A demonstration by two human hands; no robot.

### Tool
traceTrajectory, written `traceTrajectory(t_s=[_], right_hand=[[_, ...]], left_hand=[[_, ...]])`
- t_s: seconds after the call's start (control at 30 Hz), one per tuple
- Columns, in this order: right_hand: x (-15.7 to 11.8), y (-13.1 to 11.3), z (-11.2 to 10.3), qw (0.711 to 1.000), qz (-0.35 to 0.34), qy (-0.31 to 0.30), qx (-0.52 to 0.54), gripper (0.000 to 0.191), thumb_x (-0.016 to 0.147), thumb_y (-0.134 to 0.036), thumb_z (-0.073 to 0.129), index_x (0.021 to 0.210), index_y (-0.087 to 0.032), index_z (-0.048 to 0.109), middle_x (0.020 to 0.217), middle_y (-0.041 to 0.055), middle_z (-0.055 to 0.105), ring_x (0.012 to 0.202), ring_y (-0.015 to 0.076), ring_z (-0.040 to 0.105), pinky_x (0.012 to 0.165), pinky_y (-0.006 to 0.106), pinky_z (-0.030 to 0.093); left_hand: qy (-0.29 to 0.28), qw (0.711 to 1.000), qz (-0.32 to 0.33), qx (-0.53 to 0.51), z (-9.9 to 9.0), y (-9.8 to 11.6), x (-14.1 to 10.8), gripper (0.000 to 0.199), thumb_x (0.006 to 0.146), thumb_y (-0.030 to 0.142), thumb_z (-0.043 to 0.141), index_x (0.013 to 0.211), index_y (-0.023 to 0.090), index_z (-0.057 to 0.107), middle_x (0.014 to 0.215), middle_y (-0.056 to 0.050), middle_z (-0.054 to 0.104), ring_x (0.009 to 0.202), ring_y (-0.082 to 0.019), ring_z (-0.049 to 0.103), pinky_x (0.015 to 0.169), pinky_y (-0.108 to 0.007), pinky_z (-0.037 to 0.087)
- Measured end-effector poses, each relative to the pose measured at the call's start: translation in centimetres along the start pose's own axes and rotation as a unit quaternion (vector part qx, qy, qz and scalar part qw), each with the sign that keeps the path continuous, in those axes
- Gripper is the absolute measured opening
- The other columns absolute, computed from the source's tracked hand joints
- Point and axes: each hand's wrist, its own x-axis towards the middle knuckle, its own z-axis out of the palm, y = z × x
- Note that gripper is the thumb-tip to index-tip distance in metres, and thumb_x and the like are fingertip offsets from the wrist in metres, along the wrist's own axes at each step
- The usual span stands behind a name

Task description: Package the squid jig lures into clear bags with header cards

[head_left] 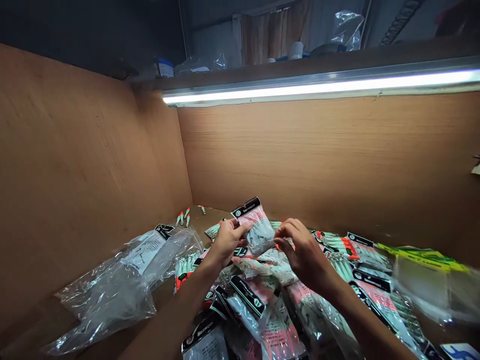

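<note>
Pinched at its left edge by my left hand (pixel 229 240), a small clear packet (pixel 258 231) with a black header strip and pink print is tilted above the pile. My right hand (pixel 294 245) is at the packet's lower right side, thumb and fingers pressed together; whatever is between them is too small to make out. Under both hands lies a heap of similar black-topped packets (pixel 279 327), some showing white-green pieces with orange-red ends.
Crumpled clear bags (pixel 123 280) lie at the left. Several loose small pieces (pixel 182 217) rest near the back left corner. Yellow-topped clear bags (pixel 423 280) are at the right. Wooden panels (pixel 318 155) stand at the back and left, below a lit tube (pixel 318 89).
</note>
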Motion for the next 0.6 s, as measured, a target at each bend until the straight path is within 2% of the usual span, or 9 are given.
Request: traceTrajectory(t_s=[0.1, 0.2, 0.3, 0.33, 0.37, 0.43, 0.47, 0.53, 0.6], right_hand=[[0.0, 0.0, -0.5, 0.997, -0.067, -0.024, -0.011, 0.012, 0.097, -0.022, 0.051, 0.088, -0.021, 0.059, 0.093, 0.007, 0.063, 0.09, 0.0232, 0.054, 0.082, 0.038, 0.043], [0.5, 0.8, -0.7, 0.998, -0.049, -0.009, 0.026, 0.012, 0.096, -0.024, 0.055, 0.107, -0.023, 0.061, 0.109, 0.0086, 0.062, 0.103, 0.0242, 0.055, 0.089, 0.039, 0.045], [1.0, 1.3, -0.4, 0.999, -0.032, -0.007, 0.025, 0.054, 0.086, -0.032, 0.071, 0.135, -0.026, 0.049, 0.128, 0.0097, 0.056, 0.115, 0.0267, 0.051, 0.097, 0.043, 0.045], [1.2, 1.2, -0.1, 0.999, -0.042, -0.016, 0.014, 0.057, 0.083, -0.032, 0.074, 0.134, -0.027, 0.05, 0.129, 0.0093, 0.056, 0.116, 0.0273, 0.05, 0.097, 0.044, 0.045], [1.4, 1.0, 0.2, 0.998, -0.056, -0.024, 0.002, 0.048, 0.083, -0.031, 0.074, 0.128, -0.027, 0.056, 0.127, 0.0086, 0.057, 0.114, 0.0272, 0.05, 0.095, 0.044, 0.045], [1.6, 0.4, 0.9, 0.995, -0.093, -0.036, -0.025, 0.016, 0.089, -0.024, 0.066, 0.105, -0.026, 0.067, 0.116, 0.0068, 0.062, 0.107, 0.0252, 0.052, 0.091, 0.043, 0.047], [1.6, 0.0, 1.2, 0.991, -0.118, -0.046, -0.038, 0.009, 0.092, -0.02, 0.062, 0.096, -0.025, 0.068, 0.11, 0.006, 0.064, 0.103, 0.024, 0.053, 0.09, 0.042, 0.047], [1.3, -0.3, 1.6, 0.979, -0.181, -0.076, -0.063, 0.017, 0.093, -0.013, 0.056, 0.09, -0.025, 0.069, 0.109, 0.0046, 0.066, 0.103, 0.023, 0.053, 0.091, 0.042, 0.046], [0.6, -0.1, 1.6, 0.962, -0.239, -0.102, -0.088, 0.019, 0.091, -0.011, 0.057, 0.092, -0.026, 0.07, 0.121, 0.0032, 0.064, 0.112, 0.0244, 0.052, 0.097, 0.044, 0.044]], left_hand=[[0.015, 0.996, -0.066, -0.057, -0.6, -0.9, 0.7, 0.038, 0.067, 0.032, 0.083, 0.095, 0.014, 0.065, 0.078, -0.004, 0.072, 0.056, -0.012, 0.064, 0.05, -0.021, 0.051], [0.04, 0.994, -0.072, -0.067, -0.8, -1.3, 1.0, 0.038, 0.066, 0.029, 0.083, 0.096, 0.014, 0.064, 0.077, -0.003, 0.072, 0.055, -0.012, 0.063, 0.048, -0.021, 0.05], [0.025, 0.998, -0.047, -0.038, -0.6, -1.0, 0.7, 0.038, 0.067, 0.033, 0.082, 0.096, 0.013, 0.067, 0.08, -0.006, 0.072, 0.058, -0.013, 0.066, 0.051, -0.022, 0.051], [0.013, 0.999, -0.038, -0.028, -0.5, -0.9, 0.6, 0.038, 0.068, 0.035, 0.082, 0.096, 0.012, 0.068, 0.081, -0.006, 0.073, 0.059, -0.013, 0.066, 0.052, -0.022, 0.051], [0.002, 0.999, -0.029, -0.021, -0.4, -0.8, 0.5, 0.038, 0.069, 0.037, 0.082, 0.095, 0.012, 0.068, 0.082, -0.007, 0.073, 0.06, -0.013, 0.066, 0.053, -0.022, 0.051], [-0.006, 0.999, -0.022, -0.022, -0.3, -0.8, 0.5, 0.036, 0.069, 0.037, 0.081, 0.092, 0.012, 0.069, 0.083, -0.007, 0.073, 0.061, -0.013, 0.066, 0.053, -0.022, 0.051], [-0.001, 0.999, -0.029, -0.034, -0.3, -0.9, 0.6, 0.034, 0.069, 0.036, 0.081, 0.091, 0.013, 0.069, 0.081, -0.006, 0.073, 0.06, -0.013, 0.066, 0.053, -0.021, 0.051], [0.014, 0.996, -0.064, -0.062, -0.7, -1.2, 1.2, 0.031, 0.068, 0.033, 0.081, 0.087, 0.012, 0.068, 0.074, -0.005, 0.072, 0.055, -0.013, 0.064, 0.052, -0.022, 0.051], [0.022, 0.992, -0.099, -0.075, -1.3, -1.7, 1.9, 0.028, 0.067, 0.031, 0.08, 0.083, 0.011, 0.068, 0.067, -0.005, 0.07, 0.051, -0.014, 0.063, 0.05, -0.025, 0.051]])
